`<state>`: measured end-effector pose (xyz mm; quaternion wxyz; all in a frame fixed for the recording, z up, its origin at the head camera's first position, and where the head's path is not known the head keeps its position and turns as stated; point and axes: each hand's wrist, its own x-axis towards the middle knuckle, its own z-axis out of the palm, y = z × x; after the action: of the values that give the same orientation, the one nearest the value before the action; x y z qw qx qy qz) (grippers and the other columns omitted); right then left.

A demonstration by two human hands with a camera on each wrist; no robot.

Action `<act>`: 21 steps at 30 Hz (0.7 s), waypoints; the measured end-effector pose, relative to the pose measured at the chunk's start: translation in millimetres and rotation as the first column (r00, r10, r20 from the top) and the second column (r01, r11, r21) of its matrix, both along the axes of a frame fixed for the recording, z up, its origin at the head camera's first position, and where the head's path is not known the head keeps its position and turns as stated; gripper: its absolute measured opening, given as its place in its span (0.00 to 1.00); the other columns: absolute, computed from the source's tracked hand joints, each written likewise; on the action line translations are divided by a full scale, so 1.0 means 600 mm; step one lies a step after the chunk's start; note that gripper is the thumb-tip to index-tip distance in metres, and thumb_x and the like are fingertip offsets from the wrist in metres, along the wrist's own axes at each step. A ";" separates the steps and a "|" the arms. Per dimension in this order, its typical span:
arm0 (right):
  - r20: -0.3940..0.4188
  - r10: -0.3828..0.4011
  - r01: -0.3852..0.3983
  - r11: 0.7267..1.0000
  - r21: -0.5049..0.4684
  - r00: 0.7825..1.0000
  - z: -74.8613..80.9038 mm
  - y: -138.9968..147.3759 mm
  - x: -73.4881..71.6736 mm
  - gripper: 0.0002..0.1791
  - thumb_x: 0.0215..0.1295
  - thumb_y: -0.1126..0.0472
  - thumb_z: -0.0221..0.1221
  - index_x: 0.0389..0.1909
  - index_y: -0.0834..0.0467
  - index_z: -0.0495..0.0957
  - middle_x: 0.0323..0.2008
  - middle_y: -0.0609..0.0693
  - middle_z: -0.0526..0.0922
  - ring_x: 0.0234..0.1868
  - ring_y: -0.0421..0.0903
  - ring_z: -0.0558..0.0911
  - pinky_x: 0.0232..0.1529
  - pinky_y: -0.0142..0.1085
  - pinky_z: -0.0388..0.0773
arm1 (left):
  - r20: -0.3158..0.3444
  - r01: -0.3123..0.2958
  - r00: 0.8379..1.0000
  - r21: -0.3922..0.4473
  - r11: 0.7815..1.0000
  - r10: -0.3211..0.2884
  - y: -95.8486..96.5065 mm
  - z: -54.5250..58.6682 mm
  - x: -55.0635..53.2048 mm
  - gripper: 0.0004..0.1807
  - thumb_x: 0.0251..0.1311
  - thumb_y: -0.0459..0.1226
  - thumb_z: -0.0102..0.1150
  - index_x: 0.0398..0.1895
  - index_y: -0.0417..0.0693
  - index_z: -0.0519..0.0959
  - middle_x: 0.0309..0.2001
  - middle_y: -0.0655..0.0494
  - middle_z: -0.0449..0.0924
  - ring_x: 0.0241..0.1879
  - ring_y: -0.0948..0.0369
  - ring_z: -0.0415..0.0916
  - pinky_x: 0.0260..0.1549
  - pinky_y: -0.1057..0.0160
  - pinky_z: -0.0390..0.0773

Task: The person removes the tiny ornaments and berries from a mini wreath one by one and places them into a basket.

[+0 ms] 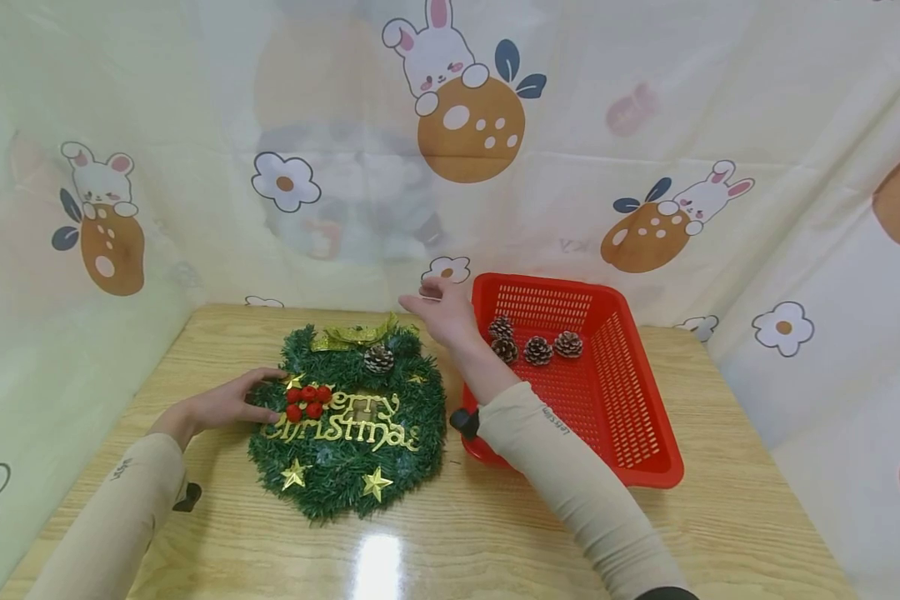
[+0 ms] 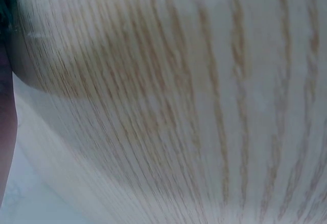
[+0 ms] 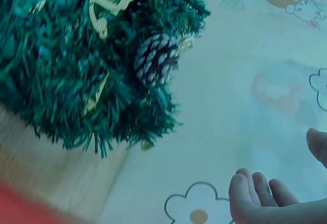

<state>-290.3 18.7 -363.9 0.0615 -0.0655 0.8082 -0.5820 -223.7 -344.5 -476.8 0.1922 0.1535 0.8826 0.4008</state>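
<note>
A green wreath (image 1: 420,417) with gold "Merry Christmas" lettering lies on the table. It bears gold stars, a cluster of red berries (image 1: 309,400), a gold ribbon bow (image 1: 351,335) and a pinecone (image 1: 378,358). My left hand (image 1: 228,402) touches its left edge near the berries, thumb and fingers spread apart; some fingers are hidden. To the upper right of the wreath, my right hand (image 1: 447,317) is raised beside the basket. In the right wrist view its fingers (image 3: 238,196) curve loosely with nothing between them and the thumb.
A red plastic basket (image 1: 648,400) stands right of the wreath, under my right forearm. Several loose pinecones (image 1: 537,351) lie in its far left part. A printed curtain (image 1: 345,225) hangs behind the wooden table (image 1: 285,550) and along both sides.
</note>
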 end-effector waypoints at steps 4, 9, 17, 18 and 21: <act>0.005 -0.001 0.001 1.000 -0.005 1.000 -0.002 -0.015 0.009 0.34 0.65 0.49 0.64 0.68 0.56 0.67 0.64 0.51 0.73 0.63 0.48 0.73 0.61 0.44 0.72 | -0.005 0.001 1.000 -0.002 1.000 -0.001 -0.001 -0.002 0.000 0.42 0.62 0.45 0.65 0.74 0.44 0.56 0.73 0.35 0.49 0.69 0.31 0.46 0.61 0.29 0.52; 0.010 0.002 -0.002 1.000 0.016 1.000 -0.007 -0.028 0.018 0.34 0.64 0.50 0.64 0.69 0.55 0.66 0.64 0.51 0.72 0.64 0.48 0.73 0.60 0.45 0.72 | -0.015 0.006 1.000 -0.008 1.000 -0.006 -0.002 -0.002 0.000 0.42 0.62 0.45 0.65 0.74 0.43 0.56 0.73 0.35 0.50 0.69 0.31 0.46 0.61 0.29 0.52; 0.024 0.014 -0.014 1.000 -0.001 1.000 -0.020 -0.038 0.026 0.35 0.64 0.51 0.64 0.70 0.56 0.65 0.65 0.51 0.71 0.63 0.49 0.73 0.60 0.46 0.72 | -0.013 0.006 1.000 -0.013 1.000 -0.006 -0.002 -0.002 -0.002 0.42 0.61 0.45 0.65 0.74 0.45 0.56 0.73 0.35 0.49 0.69 0.31 0.47 0.61 0.29 0.53; 0.028 0.015 -0.015 1.000 -0.003 0.999 -0.022 -0.040 0.027 0.35 0.64 0.51 0.64 0.70 0.56 0.65 0.66 0.52 0.71 0.63 0.49 0.73 0.60 0.46 0.72 | -0.012 0.006 1.000 -0.013 1.000 -0.006 -0.002 -0.002 -0.002 0.42 0.61 0.45 0.65 0.74 0.45 0.56 0.73 0.35 0.49 0.69 0.31 0.47 0.61 0.29 0.53; 0.035 0.024 -0.024 1.000 0.000 0.999 -0.030 -0.046 0.030 0.36 0.64 0.50 0.65 0.70 0.57 0.65 0.66 0.54 0.70 0.63 0.50 0.73 0.60 0.46 0.72 | -0.006 0.003 1.000 -0.014 1.000 -0.003 -0.002 -0.002 -0.001 0.42 0.61 0.45 0.65 0.74 0.45 0.56 0.73 0.35 0.49 0.69 0.31 0.47 0.61 0.29 0.53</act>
<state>-272.5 -8.8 -381.6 0.0827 -0.0649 0.8062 -0.5822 -224.5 -345.6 -477.8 0.1913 0.1549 0.8855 0.3940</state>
